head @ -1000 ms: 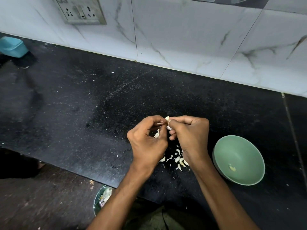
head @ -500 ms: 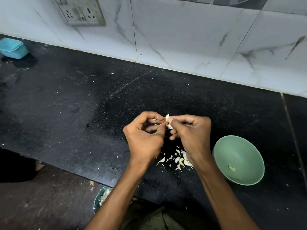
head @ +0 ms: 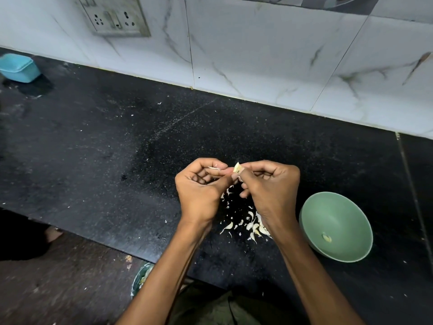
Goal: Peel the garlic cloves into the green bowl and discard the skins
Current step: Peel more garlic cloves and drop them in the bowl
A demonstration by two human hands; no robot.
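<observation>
While papery skins (head: 251,227) litter speckled stone, both hands' grips (head: 237,171) pinch one pale clove (head: 237,167).

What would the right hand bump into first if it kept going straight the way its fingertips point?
Probably the left hand. The right hand points leftward, pinching a garlic clove that the left hand's fingertips already meet, so nothing else lies between them.
</observation>
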